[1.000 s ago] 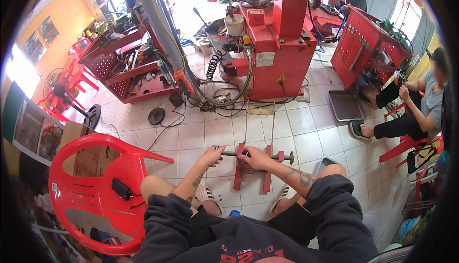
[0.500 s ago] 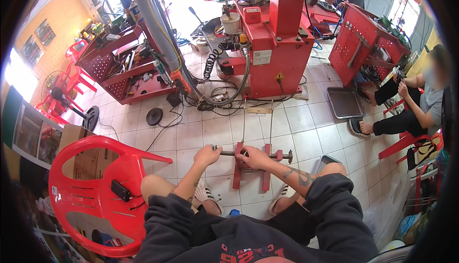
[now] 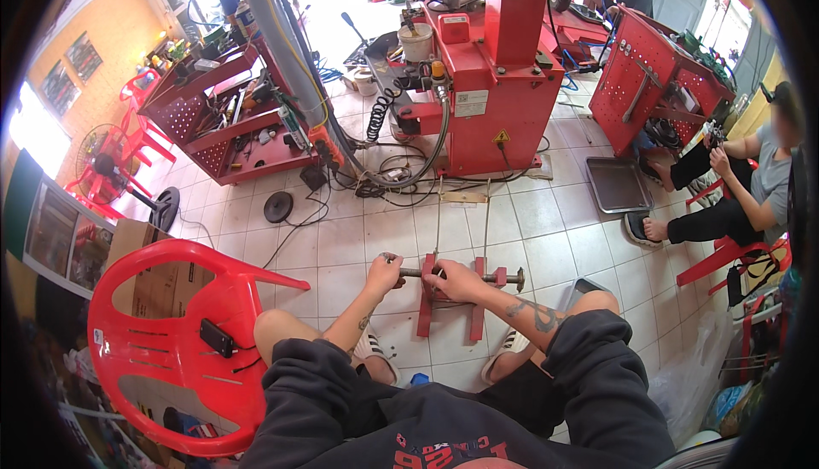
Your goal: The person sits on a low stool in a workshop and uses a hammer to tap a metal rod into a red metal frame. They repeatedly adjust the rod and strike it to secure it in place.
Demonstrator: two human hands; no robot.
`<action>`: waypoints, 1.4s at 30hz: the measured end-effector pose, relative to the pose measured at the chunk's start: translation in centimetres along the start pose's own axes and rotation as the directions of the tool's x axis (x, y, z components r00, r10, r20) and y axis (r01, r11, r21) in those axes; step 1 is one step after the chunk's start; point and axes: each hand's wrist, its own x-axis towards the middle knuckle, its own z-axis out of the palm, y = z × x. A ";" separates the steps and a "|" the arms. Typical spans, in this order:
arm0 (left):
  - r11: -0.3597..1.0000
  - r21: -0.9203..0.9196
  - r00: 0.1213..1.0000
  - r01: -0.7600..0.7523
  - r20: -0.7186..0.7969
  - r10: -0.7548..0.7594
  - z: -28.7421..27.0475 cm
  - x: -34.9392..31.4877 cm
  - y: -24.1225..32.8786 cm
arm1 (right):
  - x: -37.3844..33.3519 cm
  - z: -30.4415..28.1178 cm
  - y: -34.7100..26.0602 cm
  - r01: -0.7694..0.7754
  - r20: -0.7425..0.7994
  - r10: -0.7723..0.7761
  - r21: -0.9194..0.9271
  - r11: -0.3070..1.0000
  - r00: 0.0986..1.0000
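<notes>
A dark metal rod (image 3: 411, 273) lies crosswise over a low red metal stand (image 3: 424, 320) on the floor between my feet. My left hand (image 3: 386, 276) is closed around the rod's left end. Over the stand's left upright, my right hand (image 3: 456, 282) curls its fingers about the rod and a small dark piece there that I cannot make out. Past the right upright, the rod ends in a flat round head (image 3: 519, 279). Two thin rods run from the stand toward the far machine.
A red plastic chair (image 3: 183, 256) at my left holds a black phone (image 3: 217, 337). Ahead stands a red machine (image 3: 503, 128) with cables along the tiled floor. Tool carts (image 3: 256, 157) flank it. A seated person (image 3: 772, 170) and a metal tray (image 3: 618, 185) are at right.
My left hand has shifted slightly right and turned along the rod's end. My right hand stays at the stand's left upright.
</notes>
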 end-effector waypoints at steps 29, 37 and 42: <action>0.623 0.742 0.907 -0.246 -0.052 0.419 0.0 -2.2 3.5 | -3.5 -9.9 2.0 -0.055 0.168 0.275 -0.756 0.652 0.947; 0.434 0.573 0.691 -0.695 0.368 0.622 1.5 -5.8 5.6 | -3.0 -8.2 5.0 -0.078 0.140 0.254 -0.719 0.691 0.957; 0.303 0.632 0.649 -0.713 0.431 0.627 2.0 -6.6 4.7 | -3.3 -8.2 5.1 -0.004 0.123 0.108 -0.644 0.765 0.986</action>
